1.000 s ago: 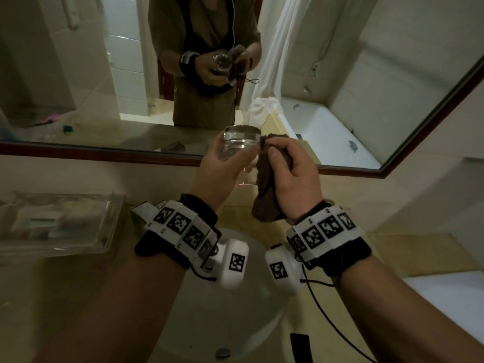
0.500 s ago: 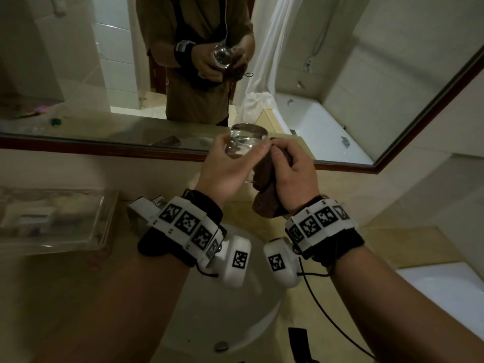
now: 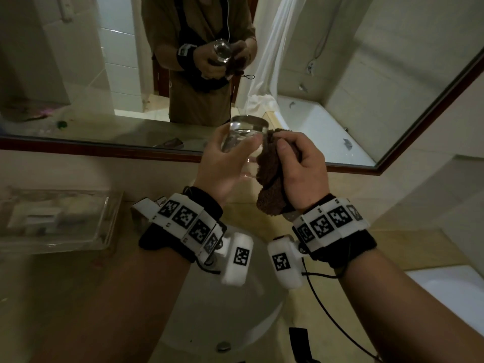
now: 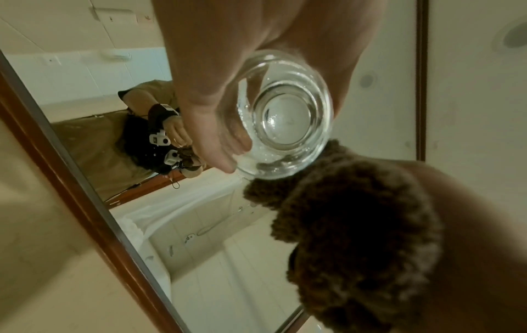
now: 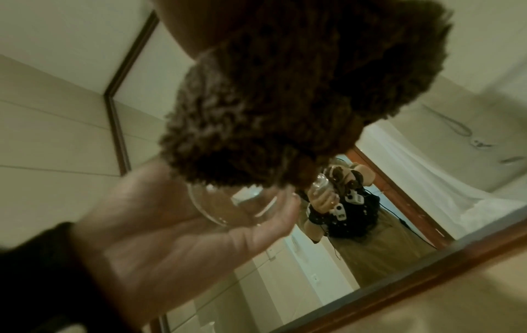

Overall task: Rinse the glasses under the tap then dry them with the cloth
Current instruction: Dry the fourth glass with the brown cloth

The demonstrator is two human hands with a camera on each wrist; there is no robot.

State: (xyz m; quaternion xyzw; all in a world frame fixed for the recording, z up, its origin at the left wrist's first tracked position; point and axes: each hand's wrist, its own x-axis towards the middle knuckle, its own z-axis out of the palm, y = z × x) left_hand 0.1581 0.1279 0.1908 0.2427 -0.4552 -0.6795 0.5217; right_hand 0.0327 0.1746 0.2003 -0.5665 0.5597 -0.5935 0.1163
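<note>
Left hand (image 3: 222,163) around glass (image 3: 245,137), right hand (image 3: 301,166) clutching brown cloth (image 3: 269,176).

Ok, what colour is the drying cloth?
Dark brown cloth, clearest in the head view.

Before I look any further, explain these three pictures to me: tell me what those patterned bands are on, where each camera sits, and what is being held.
There is no machine here, only a person at a bathroom basin facing a mirror. The patterned bands are strapped round both wrists, and each carries a small camera. One picture comes from a camera on the head, looking down at the hands; the other two look along each hand from the wrist. The left hand holds a clear glass. The right hand holds a brown cloth against its side. A clear tray lies on the counter to the left.
</note>
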